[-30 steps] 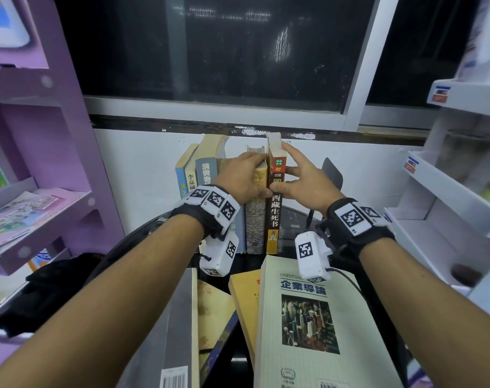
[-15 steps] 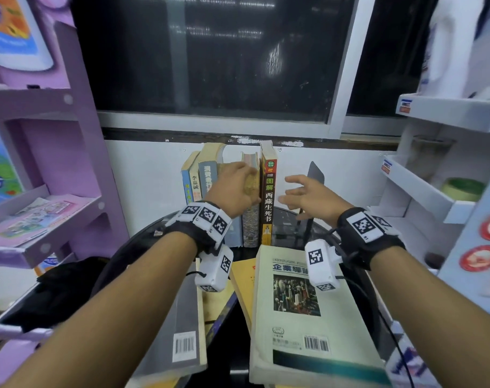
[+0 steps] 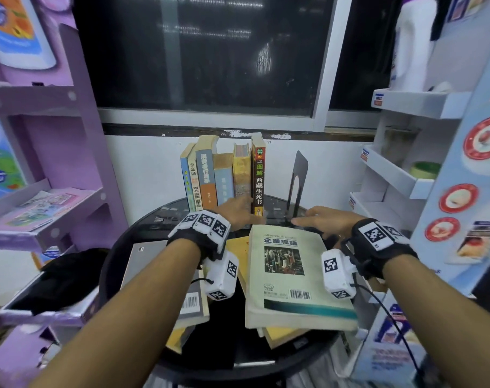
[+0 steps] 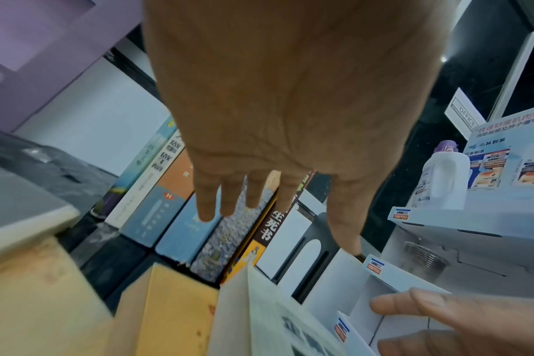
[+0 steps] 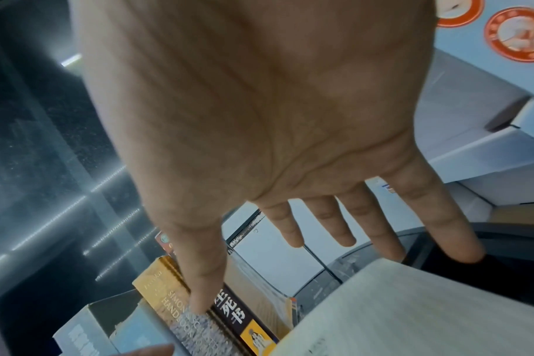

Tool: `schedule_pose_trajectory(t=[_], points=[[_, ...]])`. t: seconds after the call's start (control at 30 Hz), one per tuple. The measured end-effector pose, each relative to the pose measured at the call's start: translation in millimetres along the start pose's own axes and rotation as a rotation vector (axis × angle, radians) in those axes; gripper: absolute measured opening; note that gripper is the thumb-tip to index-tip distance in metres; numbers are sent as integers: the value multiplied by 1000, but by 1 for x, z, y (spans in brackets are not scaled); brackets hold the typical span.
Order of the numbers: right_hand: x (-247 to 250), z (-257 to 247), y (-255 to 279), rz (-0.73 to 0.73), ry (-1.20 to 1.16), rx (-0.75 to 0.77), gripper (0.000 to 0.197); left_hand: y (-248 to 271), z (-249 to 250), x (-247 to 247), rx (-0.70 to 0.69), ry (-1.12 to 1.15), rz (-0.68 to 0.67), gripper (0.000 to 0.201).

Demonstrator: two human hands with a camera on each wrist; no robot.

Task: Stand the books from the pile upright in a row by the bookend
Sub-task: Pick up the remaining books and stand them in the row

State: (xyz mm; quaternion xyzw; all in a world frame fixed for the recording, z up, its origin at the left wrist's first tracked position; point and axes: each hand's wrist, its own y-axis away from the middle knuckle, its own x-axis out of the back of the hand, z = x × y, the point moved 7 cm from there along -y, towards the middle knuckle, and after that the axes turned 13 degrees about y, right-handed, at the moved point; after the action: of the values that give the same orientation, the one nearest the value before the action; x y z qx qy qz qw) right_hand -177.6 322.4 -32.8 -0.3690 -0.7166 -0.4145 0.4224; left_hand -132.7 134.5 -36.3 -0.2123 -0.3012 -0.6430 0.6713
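6 upright paperback books (image 3: 223, 175) stand in a row far-centre, black metal bookend (image 3: 297, 183) apart to their right — both hands, left (image 3: 235, 212) and right (image 3: 322, 219), fingers straight, empty, poised over thick cream textbook (image 3: 290, 275) topping the near pile.

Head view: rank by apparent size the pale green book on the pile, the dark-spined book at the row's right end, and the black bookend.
1. pale green book, though it lies nearest the camera
2. dark-spined book
3. black bookend
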Motion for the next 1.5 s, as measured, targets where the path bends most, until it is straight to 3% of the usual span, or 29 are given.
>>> schedule_pose_trajectory(t=[0.07,0.13,0.27,0.57,0.7,0.83,0.93,1.07,1.23,1.37,1.43,1.5], points=[[-9,8,-1,-17,-25,-17,54,1,-10,-19,93,30,-107,75],[-13,14,3,-6,-35,-64,61,0,-20,-33,167,30,-166,80],[-20,26,9,14,-9,-114,64,-1,-28,-47,232,-38,-137,85],[-36,37,17,-93,-124,-129,49,0,-24,-59,248,-135,-168,83],[-38,45,9,-78,-117,-163,77,-1,-26,-58,243,-154,-192,87],[-33,42,6,-29,-86,-161,90,1,-28,-55,240,-148,-168,84],[-30,40,6,17,-109,-160,84,4,-27,-53,223,-73,-156,79],[-30,37,9,9,-196,-106,38,11,-18,-50,165,73,-145,75],[-22,31,16,66,-341,-79,34,11,-13,-50,117,304,-132,72],[-13,22,23,98,-478,-71,28,9,-13,-48,81,431,-117,46],[-8,19,24,132,-508,-53,36,8,-17,-42,93,500,-76,41],[-3,16,24,175,-530,-41,50,6,-22,-35,103,578,-29,54]])
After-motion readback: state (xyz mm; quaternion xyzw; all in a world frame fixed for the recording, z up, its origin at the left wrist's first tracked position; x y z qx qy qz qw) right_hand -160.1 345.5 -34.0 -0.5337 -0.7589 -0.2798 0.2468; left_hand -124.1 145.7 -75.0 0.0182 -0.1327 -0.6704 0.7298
